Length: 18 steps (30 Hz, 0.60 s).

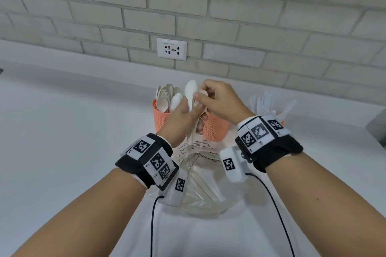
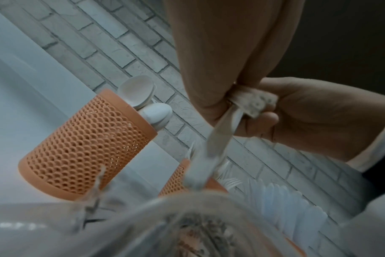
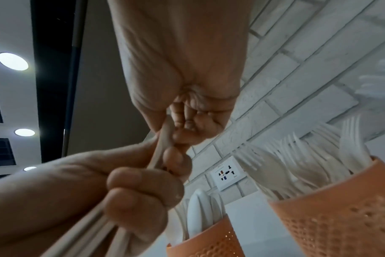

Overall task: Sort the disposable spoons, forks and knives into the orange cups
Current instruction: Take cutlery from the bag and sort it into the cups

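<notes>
From the head view, a bunch of white spoons (image 1: pixel 191 97) is gripped upright in the left hand (image 1: pixel 183 117) above the white counter (image 1: pixel 62 131), while one spoon is pinched at its neck by the right hand (image 1: pixel 217 100), just in front of the spoon cup (image 1: pixel 161 118); a separating step is judged to be in hand.

At the left wrist, the handles (image 2: pixel 220 137) are seen clamped over a clear bag (image 2: pixel 187 226).

At the right wrist, the fork cup (image 3: pixel 341 217) and a brick wall (image 3: pixel 297 78) are shown; next, a clean pull and a drop into the spoon cup are called for.
</notes>
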Available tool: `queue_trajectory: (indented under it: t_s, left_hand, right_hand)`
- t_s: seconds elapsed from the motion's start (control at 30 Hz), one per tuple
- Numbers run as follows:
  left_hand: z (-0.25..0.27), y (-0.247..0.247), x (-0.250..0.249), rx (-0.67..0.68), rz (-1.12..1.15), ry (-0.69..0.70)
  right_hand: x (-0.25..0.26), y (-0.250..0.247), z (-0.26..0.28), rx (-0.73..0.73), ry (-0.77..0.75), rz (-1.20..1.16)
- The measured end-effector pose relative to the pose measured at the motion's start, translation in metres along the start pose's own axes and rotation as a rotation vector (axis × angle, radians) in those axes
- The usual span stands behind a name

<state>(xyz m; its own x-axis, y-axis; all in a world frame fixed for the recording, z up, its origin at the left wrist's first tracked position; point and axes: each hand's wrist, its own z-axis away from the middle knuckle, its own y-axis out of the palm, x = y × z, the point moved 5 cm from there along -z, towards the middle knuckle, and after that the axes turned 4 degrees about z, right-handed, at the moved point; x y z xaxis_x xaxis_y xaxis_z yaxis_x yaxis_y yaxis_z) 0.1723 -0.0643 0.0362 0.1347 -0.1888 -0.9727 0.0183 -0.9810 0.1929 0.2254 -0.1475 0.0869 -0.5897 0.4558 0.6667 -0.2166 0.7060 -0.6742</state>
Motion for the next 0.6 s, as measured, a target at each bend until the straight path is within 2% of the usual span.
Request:
queue_trajectory:
  t_s: [0.13, 0.23, 0.3, 0.37, 0.5, 0.6]
  left_hand:
    - [0.004, -0.001, -0.002, 0.006, -0.151, 0.039]
    - [0.003, -0.002, -0.006, -0.005, -0.437, 0.123]
    - [0.003, -0.001, -0.01, 0.0, -0.675, 0.223]
    - [0.003, 0.0, -0.014, 0.018, -0.773, 0.322]
    - [0.003, -0.013, -0.015, -0.01, -0.749, 0.246]
    - [0.003, -0.03, -0.019, -0.045, -0.797, 0.198]
  right_hand:
    - [-0.013, -0.004, -0.006, -0.127, 0.169, -0.074]
    - [-0.019, -0.003, -0.008, -0.209, 0.27, -0.128]
    - [-0.013, 0.004, -0.007, -0.168, 0.312, -0.188]
    - [-0.004, 0.012, -0.006, -0.082, 0.32, -0.227]
    - [0.002, 0.02, -0.01, -0.042, 0.241, -0.257]
    - [0.004, 0.01, -0.015, -0.162, 0.189, -0.205]
